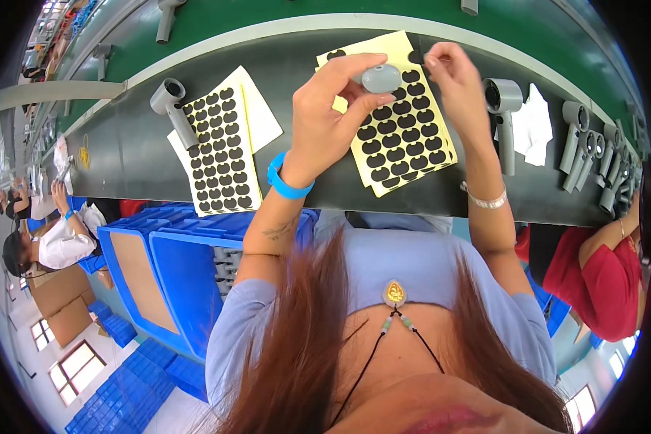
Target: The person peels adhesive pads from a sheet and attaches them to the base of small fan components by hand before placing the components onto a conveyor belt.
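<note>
My left hand [333, 119] is closed around a grey plastic piece [382, 79] whose smooth, rounded end faces me; the rest of it is hidden by my fingers. Just right of it, my right hand [452, 76] pinches a small black sticker [416, 57] between thumb and fingertips. Both hands hover over a yellow backing sheet [377, 160] carrying rows of black round stickers with notched edges. Part of this sheet's upper area is bare of stickers. More sheets lie beneath it.
A second sticker sheet [221, 155] lies left, with a grey dryer-shaped device [173, 112] across its edge. Another such device [505, 119] lies right, beside white paper [534, 126]. Several more crowd the far right. Blue crates [173, 271] stand below the table's left; co-workers sit on both sides.
</note>
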### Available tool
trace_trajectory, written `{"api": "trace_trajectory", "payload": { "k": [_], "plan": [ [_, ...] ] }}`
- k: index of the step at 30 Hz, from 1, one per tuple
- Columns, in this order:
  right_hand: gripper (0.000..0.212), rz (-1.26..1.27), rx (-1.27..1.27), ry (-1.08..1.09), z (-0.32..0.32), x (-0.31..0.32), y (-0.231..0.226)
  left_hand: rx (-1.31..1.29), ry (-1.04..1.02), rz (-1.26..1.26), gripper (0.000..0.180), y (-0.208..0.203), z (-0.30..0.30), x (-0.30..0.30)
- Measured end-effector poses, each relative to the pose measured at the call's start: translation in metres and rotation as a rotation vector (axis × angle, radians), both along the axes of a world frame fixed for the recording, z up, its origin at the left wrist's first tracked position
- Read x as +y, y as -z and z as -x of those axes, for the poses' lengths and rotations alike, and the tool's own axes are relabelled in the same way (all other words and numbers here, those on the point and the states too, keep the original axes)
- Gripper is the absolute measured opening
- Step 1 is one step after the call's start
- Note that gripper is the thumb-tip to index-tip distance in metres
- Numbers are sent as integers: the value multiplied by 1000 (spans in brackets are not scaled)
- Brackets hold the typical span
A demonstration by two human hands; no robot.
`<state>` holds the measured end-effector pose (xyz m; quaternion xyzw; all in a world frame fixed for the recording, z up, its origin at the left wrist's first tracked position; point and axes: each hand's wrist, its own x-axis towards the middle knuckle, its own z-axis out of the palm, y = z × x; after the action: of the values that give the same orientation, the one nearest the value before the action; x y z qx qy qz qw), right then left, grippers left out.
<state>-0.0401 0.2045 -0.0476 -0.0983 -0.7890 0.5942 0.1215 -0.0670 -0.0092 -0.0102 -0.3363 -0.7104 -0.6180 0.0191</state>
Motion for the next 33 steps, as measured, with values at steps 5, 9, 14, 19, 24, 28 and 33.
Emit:
{"api": "trace_trajectory", "payload": {
  "k": [5, 9, 14, 19, 24, 28, 33],
  "plan": [
    [12, 200, 175, -76, -58, -30, -78, -244, 106, -76, 43, -6, -23, 1],
    [31, 188, 288, -107, -70, -43, -84, -261, 188, -144, 48, 1, -31, 6],
    [35, 159, 233, -100, -75, -41, -84, -411, 237, -285, 47, -3, -35, 10],
    [32, 155, 132, -118, -79, -42, -87, -378, 271, -215, 46, -2, -36, 7],
    [31, 159, 128, -119, -76, -43, -88, -363, 264, -200, 43, -1, -35, 7],
    [30, 154, 121, -115, -75, -44, -88, -362, 239, -223, 42, 0, -35, 10],
    [29, 163, 105, -99, -75, -45, -92, -331, 217, -214, 44, -6, -34, 9]
  ]
}}
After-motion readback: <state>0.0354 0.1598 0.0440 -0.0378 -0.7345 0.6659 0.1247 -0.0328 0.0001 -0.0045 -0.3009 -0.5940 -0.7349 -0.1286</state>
